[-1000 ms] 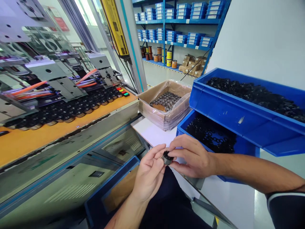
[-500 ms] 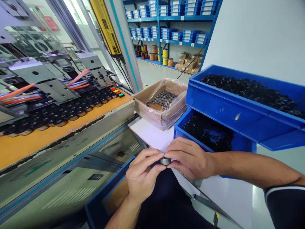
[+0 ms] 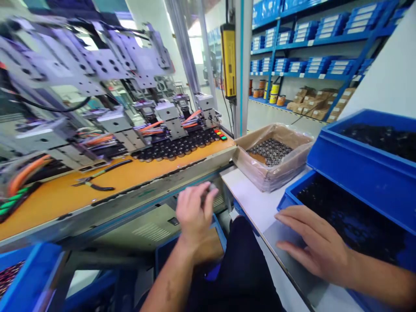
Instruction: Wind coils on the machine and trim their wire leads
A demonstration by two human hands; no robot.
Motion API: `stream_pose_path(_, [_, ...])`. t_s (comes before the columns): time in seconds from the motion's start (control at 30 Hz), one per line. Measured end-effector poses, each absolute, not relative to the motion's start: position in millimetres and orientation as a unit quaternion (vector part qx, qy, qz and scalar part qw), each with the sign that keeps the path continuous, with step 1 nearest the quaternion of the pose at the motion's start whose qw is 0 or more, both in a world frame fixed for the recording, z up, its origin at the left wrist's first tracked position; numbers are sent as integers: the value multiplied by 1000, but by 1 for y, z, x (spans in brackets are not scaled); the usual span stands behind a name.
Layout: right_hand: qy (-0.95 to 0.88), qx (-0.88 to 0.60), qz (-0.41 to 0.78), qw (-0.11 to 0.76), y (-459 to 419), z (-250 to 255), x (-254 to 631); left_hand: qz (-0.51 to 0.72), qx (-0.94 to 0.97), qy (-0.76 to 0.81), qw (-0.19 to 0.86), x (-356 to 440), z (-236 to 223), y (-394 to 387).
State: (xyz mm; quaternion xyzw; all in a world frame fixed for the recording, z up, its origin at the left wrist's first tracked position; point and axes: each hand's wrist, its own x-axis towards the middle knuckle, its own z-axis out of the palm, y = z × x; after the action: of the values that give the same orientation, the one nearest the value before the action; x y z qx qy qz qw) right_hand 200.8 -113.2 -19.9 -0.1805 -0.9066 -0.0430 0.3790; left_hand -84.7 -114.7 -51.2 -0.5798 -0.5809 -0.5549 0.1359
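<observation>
My left hand (image 3: 194,210) is closed, thumb and fingers pinching a small round metal part (image 3: 212,187) in front of the workbench edge. Blur hides the part's detail. My right hand (image 3: 315,242) is apart from it, thumb and fingers spread with nothing between them, over a grey plate (image 3: 282,245) on the white table. Beside that hand stands the lower blue bin (image 3: 286,201), holding black ring-like pieces (image 3: 341,221). An open cardboard box (image 3: 266,177) lined with clear plastic holds many small metal parts (image 3: 273,151).
Rows of dark round parts (image 3: 182,147) line the orange bench top (image 3: 156,171) under machine fixtures (image 3: 170,121). Pliers (image 3: 100,175) lie on the bench at left. An upper blue bin (image 3: 364,151) overhangs at right. A blue crate (image 3: 42,264) sits low left.
My hands have separated: the left keeps the round part and moves left, while the right has let go and moved right, fingers spread. The view has swung left, showing more of the bench.
</observation>
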Motion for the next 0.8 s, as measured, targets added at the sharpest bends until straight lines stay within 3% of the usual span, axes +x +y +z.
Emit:
stream_pose_path(0.1, [-912,-177,-54,367,-116,-27,206,-392,-484,-759,189,-165,-31,-92])
stream_pose_path(0.23, [-916,-182,-87,347,-110,-40,217,-345,-473,-796,153,-244,-15,-71])
stream_pose_path(0.33, [-923,-172,-103,329,-101,-48,225,-346,-484,-791,139,-257,-22,-75])
stream_pose_path(0.6, [-925,-196,-99,310,-97,-63,225,-407,-506,-742,166,-204,-117,-159])
stream_pose_path(0.8, [-931,-186,-126,289,-83,-76,220,-430,-491,-742,150,-210,-195,-237])
